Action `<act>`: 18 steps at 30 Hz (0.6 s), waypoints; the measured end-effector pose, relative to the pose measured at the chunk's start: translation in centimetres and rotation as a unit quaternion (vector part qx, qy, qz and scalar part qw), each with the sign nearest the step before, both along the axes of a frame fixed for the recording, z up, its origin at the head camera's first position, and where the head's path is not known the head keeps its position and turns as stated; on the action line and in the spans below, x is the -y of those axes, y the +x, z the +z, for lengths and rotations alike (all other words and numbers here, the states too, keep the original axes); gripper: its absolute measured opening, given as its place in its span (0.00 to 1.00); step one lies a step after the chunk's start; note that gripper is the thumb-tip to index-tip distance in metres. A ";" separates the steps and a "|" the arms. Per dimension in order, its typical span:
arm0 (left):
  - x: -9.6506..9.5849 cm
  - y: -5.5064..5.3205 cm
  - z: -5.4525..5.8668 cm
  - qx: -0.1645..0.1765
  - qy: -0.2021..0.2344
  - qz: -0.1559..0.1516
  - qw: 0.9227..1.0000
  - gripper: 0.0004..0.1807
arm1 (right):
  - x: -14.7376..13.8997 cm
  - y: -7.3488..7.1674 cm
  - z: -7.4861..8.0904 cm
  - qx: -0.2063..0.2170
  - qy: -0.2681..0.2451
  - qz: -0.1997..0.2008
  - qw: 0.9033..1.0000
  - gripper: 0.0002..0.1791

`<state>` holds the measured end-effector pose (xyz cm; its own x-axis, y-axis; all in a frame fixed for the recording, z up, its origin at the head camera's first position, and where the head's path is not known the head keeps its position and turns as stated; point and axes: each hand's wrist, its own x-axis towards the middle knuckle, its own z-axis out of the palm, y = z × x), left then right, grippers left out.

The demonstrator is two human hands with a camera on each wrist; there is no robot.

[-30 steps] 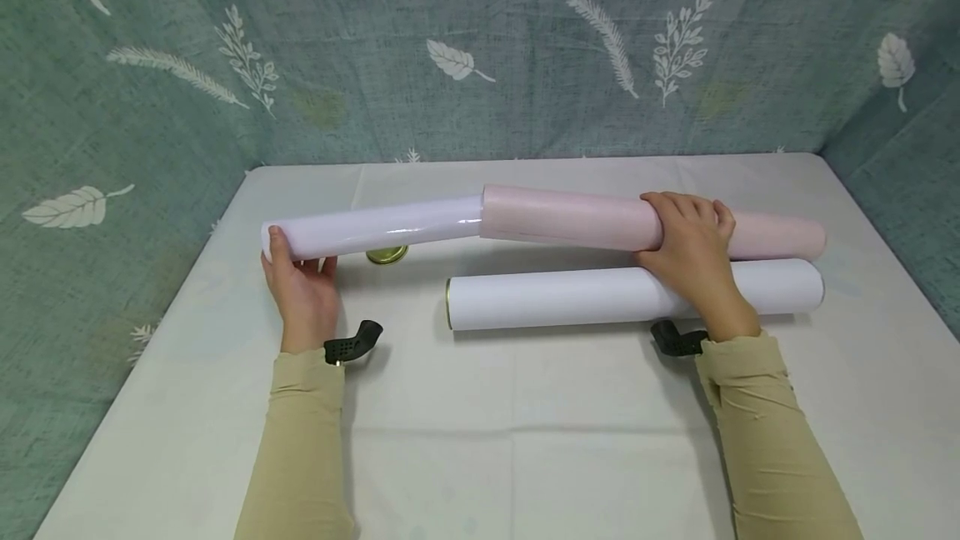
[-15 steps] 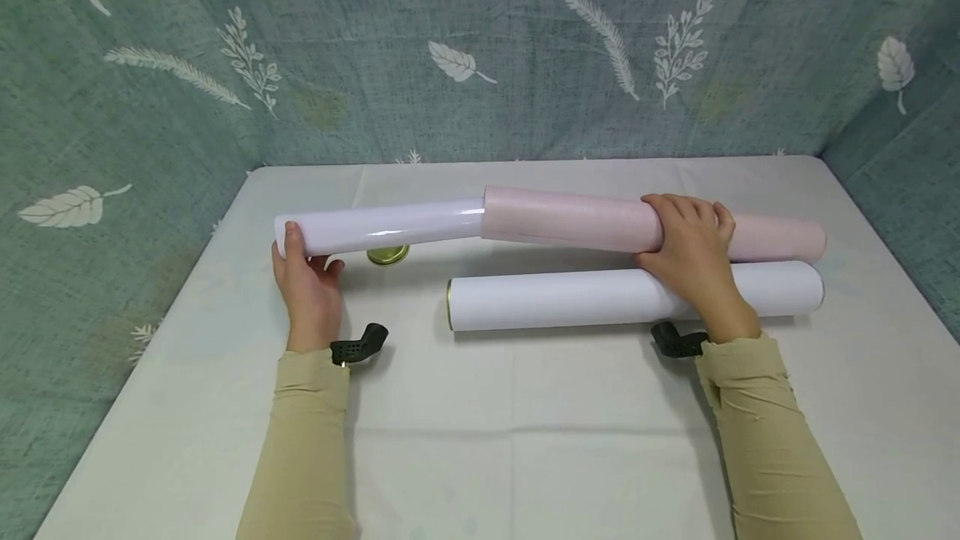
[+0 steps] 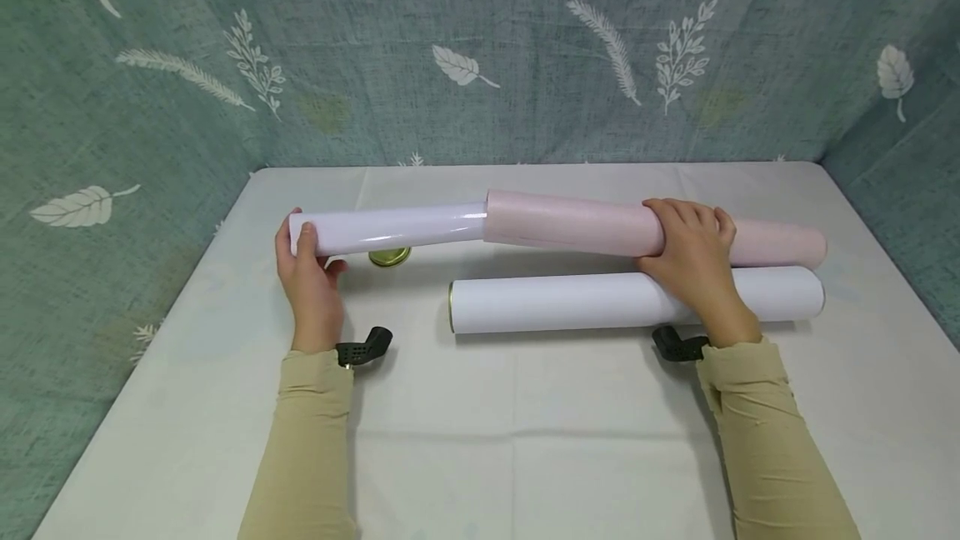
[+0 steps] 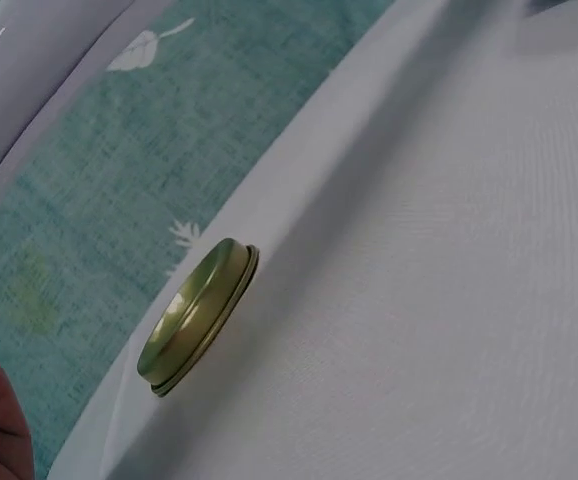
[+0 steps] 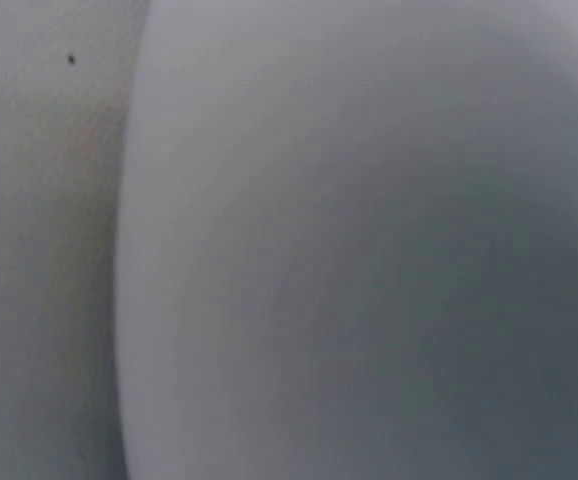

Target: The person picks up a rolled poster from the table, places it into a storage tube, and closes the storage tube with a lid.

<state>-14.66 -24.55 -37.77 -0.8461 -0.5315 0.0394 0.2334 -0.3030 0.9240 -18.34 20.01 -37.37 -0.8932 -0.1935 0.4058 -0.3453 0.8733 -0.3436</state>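
Note:
My left hand [image 3: 311,290] holds the far left end of a glossy white paper roll [image 3: 397,226], thumb on the near side and fingers behind it. The roll's right end runs inside a pink cardboard tube [image 3: 570,222]. Over the middle of that tube my right hand [image 3: 690,252] grips from above. Just in front lies a white tube [image 3: 547,302] with a gold rim at its left end, partly covered by my right wrist. It fills most of the right wrist view, blurred. In the left wrist view, a gold metal lid [image 4: 199,318] lies on the tabletop.
A white cloth [image 3: 450,440] covers the table. Green fabric with white leaf prints [image 3: 465,65] hangs along the back and both sides. The gold lid lies below the paper roll in the head view. Black camera mounts [image 3: 365,347] sit at both wrists.
My left hand has moved right, and the white roll has slid further into the pink tube, so less of it shows. My right hand keeps its grip in place.

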 end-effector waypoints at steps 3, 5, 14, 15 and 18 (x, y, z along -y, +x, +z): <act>-0.3 -0.1 0.0 -0.007 -0.017 -0.001 1.000 0.24 | 0.1 0.0 0.1 0.001 0.001 0.000 1.000 0.37; -0.4 -0.1 0.0 -0.013 -0.028 -0.005 0.999 0.24 | 0.1 -0.1 0.1 0.002 0.002 0.000 1.000 0.36; -0.6 -0.2 -0.5 -0.027 -0.051 -0.033 0.998 0.25 | 0.1 0.0 0.1 0.001 0.003 0.001 1.000 0.37; -0.6 -0.2 -0.5 -0.027 -0.053 -0.036 0.998 0.25 | 0.1 0.0 0.1 0.002 0.003 0.000 1.000 0.37; -0.7 -0.2 -0.4 -0.023 -0.062 -0.048 0.997 0.24 | 0.1 0.0 0.1 0.003 0.003 0.001 1.000 0.36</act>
<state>-14.82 -23.80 -38.22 -0.8882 -0.4373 0.1408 0.2529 -0.2095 0.9445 -18.34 19.89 -37.24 -0.8950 -0.1982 0.3996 -0.3453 0.8750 -0.3394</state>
